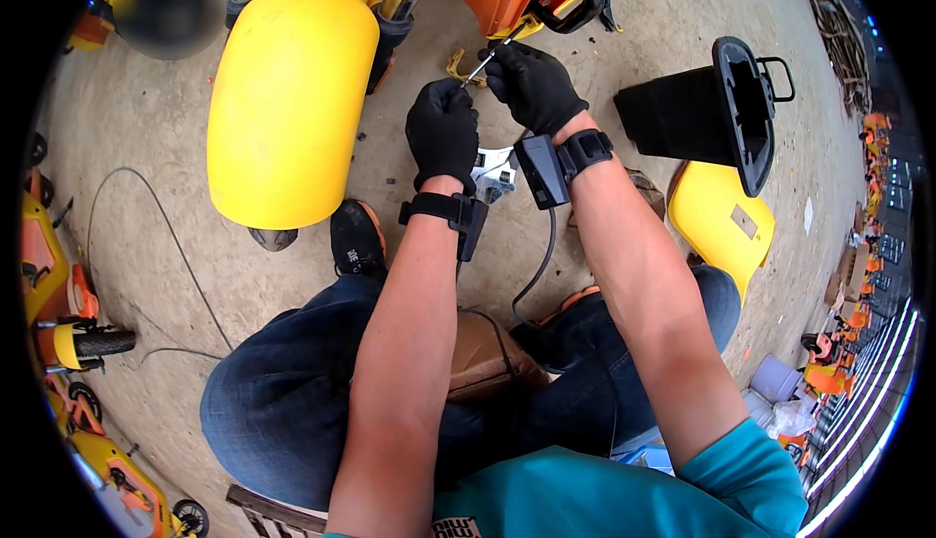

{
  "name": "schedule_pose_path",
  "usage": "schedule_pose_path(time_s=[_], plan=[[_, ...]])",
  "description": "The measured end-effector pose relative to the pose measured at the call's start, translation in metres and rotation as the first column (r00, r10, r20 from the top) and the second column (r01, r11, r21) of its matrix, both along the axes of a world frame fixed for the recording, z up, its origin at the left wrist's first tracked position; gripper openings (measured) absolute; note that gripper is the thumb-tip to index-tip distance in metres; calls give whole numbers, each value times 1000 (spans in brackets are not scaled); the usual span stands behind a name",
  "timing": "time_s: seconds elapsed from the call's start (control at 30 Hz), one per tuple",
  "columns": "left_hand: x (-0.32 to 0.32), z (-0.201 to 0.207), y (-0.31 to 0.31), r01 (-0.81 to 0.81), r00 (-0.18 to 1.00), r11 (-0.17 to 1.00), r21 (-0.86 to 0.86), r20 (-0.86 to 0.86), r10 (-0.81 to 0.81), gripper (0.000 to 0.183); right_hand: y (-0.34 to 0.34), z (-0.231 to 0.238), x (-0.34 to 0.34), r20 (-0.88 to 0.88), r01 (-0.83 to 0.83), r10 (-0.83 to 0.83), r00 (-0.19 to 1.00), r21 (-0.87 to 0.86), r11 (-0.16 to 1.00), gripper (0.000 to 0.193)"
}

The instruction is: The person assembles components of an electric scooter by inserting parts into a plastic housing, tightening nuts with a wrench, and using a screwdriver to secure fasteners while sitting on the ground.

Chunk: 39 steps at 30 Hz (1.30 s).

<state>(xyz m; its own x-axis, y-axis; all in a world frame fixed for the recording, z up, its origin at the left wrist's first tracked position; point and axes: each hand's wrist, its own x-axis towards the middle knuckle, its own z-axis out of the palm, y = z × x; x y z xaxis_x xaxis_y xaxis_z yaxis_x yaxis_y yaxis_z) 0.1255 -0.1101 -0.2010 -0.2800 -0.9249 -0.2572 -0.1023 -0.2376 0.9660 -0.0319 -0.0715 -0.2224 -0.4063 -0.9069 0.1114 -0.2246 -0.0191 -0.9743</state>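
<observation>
"One slim, straight silver metal rod (484, 65) is slanting where?"

"Right of the large, rounded yellow plastic mudguard (288, 104)."

"Which hand is gripping it?"

"The black-gloved left hand (442, 134) is clamping its lower end. The black-gloved right hand (533, 88), farther from the mudguard, is touching its upper part; whether those fingers are pinching, I cannot tell."

"And well right of the mudguard?"

"A black plastic bin (675, 117) is lying sideways."

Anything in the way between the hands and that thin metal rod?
Nothing visible. The gloved left hand closes on the metal rod's lower end; the right hand is curled beside it farther up. The black container sits off to the right, apart from both.
</observation>
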Motion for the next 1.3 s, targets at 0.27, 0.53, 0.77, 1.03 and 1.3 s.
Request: schedule_pose_path(time_s=[0.27,0.53,0.77,1.03,1.3], plan=[[-4,-21,-4,4,994,996,-85,113,6,27,3,23,31,300,-75,58,952,45,996,26],[-1,-1,-14,63,989,989,136,121,-80,47,8,37,36,201,-113,75,977,186,976,31],[4,25,-19,98,995,886,452,-25,-98,63,2,27,26,236,44,-59,970,70,997,28],[0,23,-7,-8,972,958,287,-223,75,37,-4,28,24,312,105,-129,941,95,990,20],[5,0,-3,-61,989,998,-22,-140,57,19,-4,23,19,423,45,-119,898,181,983,21]])
